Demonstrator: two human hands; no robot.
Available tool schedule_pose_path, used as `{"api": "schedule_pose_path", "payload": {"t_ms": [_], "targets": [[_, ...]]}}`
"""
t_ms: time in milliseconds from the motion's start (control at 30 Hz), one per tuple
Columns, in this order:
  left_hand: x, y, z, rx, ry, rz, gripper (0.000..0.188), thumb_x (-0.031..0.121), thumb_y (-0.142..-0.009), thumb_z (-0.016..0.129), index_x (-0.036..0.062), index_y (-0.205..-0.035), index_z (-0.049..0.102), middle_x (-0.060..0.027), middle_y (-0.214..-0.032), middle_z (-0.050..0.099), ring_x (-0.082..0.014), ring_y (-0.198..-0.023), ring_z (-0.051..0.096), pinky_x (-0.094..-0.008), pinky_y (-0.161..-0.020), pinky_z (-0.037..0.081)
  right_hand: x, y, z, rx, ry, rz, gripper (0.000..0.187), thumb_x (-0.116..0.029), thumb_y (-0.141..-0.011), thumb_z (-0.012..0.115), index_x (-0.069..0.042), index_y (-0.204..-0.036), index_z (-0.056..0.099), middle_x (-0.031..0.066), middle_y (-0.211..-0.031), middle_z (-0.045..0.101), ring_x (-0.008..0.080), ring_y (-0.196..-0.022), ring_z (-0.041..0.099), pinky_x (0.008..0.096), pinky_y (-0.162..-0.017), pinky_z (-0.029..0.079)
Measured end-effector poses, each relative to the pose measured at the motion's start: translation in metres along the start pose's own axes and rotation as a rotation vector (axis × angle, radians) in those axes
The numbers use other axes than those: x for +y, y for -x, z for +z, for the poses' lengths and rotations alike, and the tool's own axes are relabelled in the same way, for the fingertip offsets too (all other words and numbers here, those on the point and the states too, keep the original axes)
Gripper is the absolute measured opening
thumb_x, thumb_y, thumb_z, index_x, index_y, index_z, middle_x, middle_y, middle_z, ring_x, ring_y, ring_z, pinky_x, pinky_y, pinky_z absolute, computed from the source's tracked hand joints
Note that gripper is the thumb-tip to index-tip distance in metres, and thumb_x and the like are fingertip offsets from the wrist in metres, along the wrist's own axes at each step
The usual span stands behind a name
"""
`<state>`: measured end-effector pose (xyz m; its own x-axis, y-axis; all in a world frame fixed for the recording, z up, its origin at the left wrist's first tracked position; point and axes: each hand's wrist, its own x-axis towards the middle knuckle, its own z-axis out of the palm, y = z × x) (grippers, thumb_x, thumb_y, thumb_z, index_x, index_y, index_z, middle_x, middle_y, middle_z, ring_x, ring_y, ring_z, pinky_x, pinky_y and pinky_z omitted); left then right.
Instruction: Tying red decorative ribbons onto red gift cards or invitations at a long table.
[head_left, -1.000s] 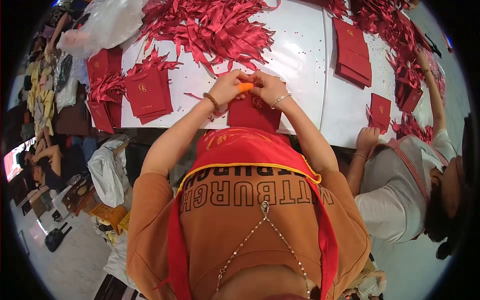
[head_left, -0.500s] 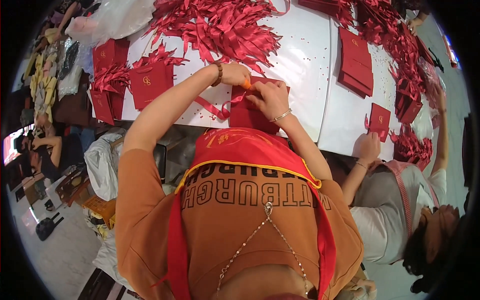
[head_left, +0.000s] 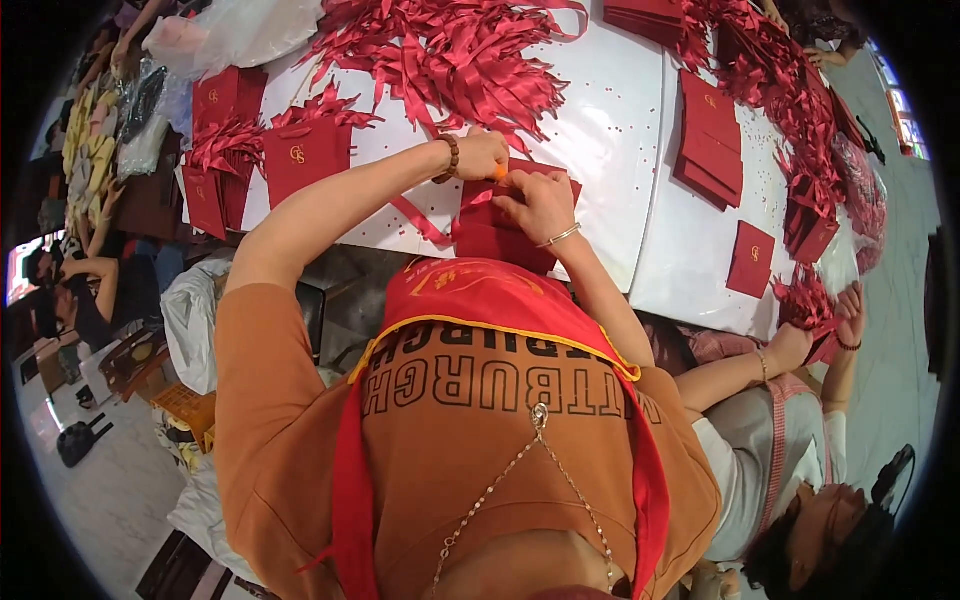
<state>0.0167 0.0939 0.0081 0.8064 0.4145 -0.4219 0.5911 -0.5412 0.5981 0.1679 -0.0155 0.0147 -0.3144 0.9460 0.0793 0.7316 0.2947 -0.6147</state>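
Observation:
A dark red paper bag [head_left: 503,242] lies flat at the table's near edge, under both my hands. My left hand [head_left: 484,156] bends closed over its upper part; what the fingers hold is hidden. A small orange piece [head_left: 501,173] shows at its thumb side, too small to name. Just right of it, my right hand [head_left: 540,207] pinches at a red satin ribbon [head_left: 482,197] over the bag, fingertips close to the left hand's. Left of the bag, a length of ribbon trails across the white tabletop.
A large heap of red ribbons [head_left: 460,70] lies beyond my hands. Red bags [head_left: 305,160] stand at the left, and more red bags [head_left: 708,140] are stacked at the right. Small red dots speckle the white table [head_left: 600,215]. A co-worker [head_left: 765,440] sits at my right, handling red material.
My hands stay over the bag, nearly in place. The co-worker's hands have moved toward the table's right corner, leaving a small red bag lying on the table.

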Motion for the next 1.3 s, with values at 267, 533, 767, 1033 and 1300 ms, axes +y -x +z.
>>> {"api": "schedule_pose_path", "payload": {"t_ms": [267, 533, 767, 1033, 1300], "targets": [[-0.051, 0.018, 0.000, 0.824, 0.140, -0.154, 0.023, 0.026, -0.082, 0.048, 0.0089, -0.092, 0.061, -0.0107, -0.090, 0.059, -0.0265, -0.082, 0.056, -0.0329, -0.070, 0.044, 0.017, -0.006, 0.007, 0.076, -0.087, 0.160, 0.024, -0.030, -0.069, 0.067, -0.011, -0.084, 0.062, 0.0085, -0.066, 0.062, 0.0233, -0.058, 0.059, 0.0335, -0.059, 0.041], [-0.031, 0.110, 0.053, 0.459, -0.049, -0.909, 0.040, 0.042, -0.084, 0.044, 0.0049, -0.084, 0.057, -0.0184, -0.079, 0.061, -0.0357, -0.077, 0.058, -0.0436, -0.064, 0.044, 0.029, -0.011, 0.012, -0.050, -0.127, 0.376, 0.030, -0.028, -0.069, 0.069, -0.009, -0.090, 0.062, 0.0074, -0.077, 0.065, 0.0190, -0.071, 0.062, 0.0296, -0.064, 0.047], [-0.043, 0.100, 0.081, 0.722, 0.055, -0.905, 0.027, 0.031, -0.081, 0.053, 0.0040, -0.083, 0.056, -0.0175, -0.077, 0.061, -0.0363, -0.074, 0.058, -0.0422, -0.064, 0.045, 0.030, -0.007, 0.014, -0.039, -0.135, 0.366, 0.031, -0.029, -0.069, 0.069, -0.009, -0.092, 0.062, 0.0072, -0.079, 0.065, 0.0191, -0.072, 0.063, 0.0294, -0.066, 0.047], [-0.050, 0.093, 0.082, 1.024, 0.300, -0.767, 0.018, 0.003, -0.074, 0.054, 0.0025, -0.092, 0.054, -0.0162, -0.084, 0.057, -0.0305, -0.075, 0.058, -0.0380, -0.064, 0.047, 0.029, -0.009, 0.018, 0.033, -0.156, 0.298, 0.028, -0.032, -0.068, 0.067, -0.013, -0.088, 0.063, 0.0078, -0.071, 0.064, 0.0233, -0.066, 0.061, 0.0333, -0.063, 0.045], [0.005, 0.065, 0.040, 0.701, 1.025, -0.239, 0.031, 0.001, -0.081, 0.046, -0.0009, -0.111, 0.052, -0.0075, -0.088, 0.059, -0.0112, -0.067, 0.058, -0.0224, -0.058, 0.046, 0.009, -0.034, 0.033, -0.007, -0.039, 0.091, 0.030, -0.032, -0.065, 0.069, -0.012, -0.087, 0.063, 0.0084, -0.074, 0.061, 0.0261, -0.072, 0.058, 0.0362, -0.066, 0.043]]}}
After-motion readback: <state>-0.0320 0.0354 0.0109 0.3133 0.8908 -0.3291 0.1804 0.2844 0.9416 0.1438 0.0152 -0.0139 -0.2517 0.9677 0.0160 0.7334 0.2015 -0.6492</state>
